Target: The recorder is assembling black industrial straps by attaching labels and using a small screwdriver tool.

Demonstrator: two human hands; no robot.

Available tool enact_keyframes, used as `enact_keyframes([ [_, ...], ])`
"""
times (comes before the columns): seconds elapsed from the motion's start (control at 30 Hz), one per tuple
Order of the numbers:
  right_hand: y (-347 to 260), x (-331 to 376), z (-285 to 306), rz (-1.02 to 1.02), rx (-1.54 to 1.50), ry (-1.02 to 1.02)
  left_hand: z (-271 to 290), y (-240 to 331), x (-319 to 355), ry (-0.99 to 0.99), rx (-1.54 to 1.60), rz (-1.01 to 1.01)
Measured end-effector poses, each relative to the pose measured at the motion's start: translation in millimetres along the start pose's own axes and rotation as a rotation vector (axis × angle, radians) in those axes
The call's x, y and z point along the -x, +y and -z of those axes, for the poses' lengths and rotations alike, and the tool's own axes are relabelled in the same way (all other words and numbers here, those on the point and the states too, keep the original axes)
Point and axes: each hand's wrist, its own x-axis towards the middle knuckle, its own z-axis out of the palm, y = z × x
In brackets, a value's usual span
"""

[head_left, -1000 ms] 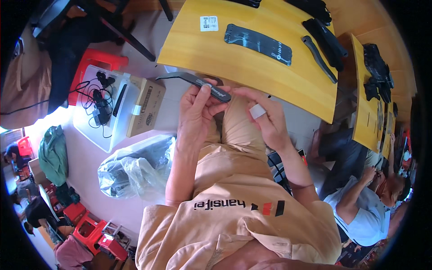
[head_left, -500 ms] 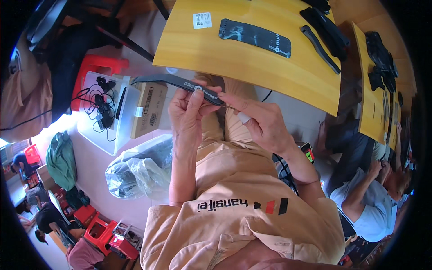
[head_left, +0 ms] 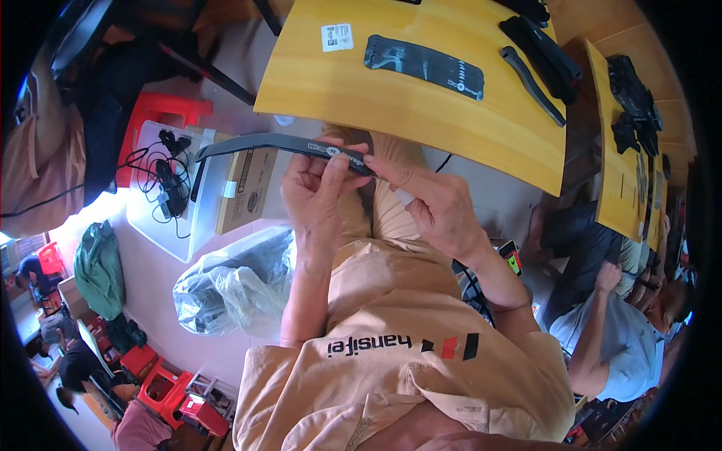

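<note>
A long black strap [head_left: 263,143] with white print is pinched between the thumb and fingers of my left hand [head_left: 320,195]. Its free end curves out to the left, above a carton. At the strap's short right end, my right hand [head_left: 444,214] has its fingers closed, the index fingertip against the end. White tape wraps one right finger. What lies under the right fingertips is partly hidden. Beyond my hands, a wide black panel [head_left: 425,68] with a row of small slits lies flat on the yellow table [head_left: 338,90].
A white label [head_left: 337,37], a narrow black strap [head_left: 530,84] and several dark straps [head_left: 541,56] lie on the table. Left are a clear bin [head_left: 184,233] with cables, a carton [head_left: 252,188] and a plastic bag [head_left: 233,293]. A co-worker [head_left: 609,338] sits at the right.
The strap's free end has swung left and slightly nearer, and its printed face has tilted. Both hands stay at nearly the same place. The co-worker at the right has shifted an arm.
</note>
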Motion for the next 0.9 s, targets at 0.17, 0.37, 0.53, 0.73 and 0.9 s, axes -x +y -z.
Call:
enact_keyframes([
  [0.17, 2, -1, -2, 0.077, 0.068, 0.096, -5, -13, 7, 0.0, 0.012, 0.057],
  [0.37, 4, 3, 6, 0.011, -0.156, 0.074, -2, -9, -1, 0.002, 0.066, 0.047],
  [0.53, 5, 3, 6, 0.022, -0.122, 0.08, -3, -13, -1, -0.01, 0.073, 0.05],
  [0.73, 9, 3, 6, 0.008, -0.105, 0.061, -4, -11, -1, -0.005, 0.026, 0.06],
  [0.9, 8, 2, 7, -0.029, -0.094, -0.009, -5, -10, -1, 0.006, -0.002, 0.045],
])
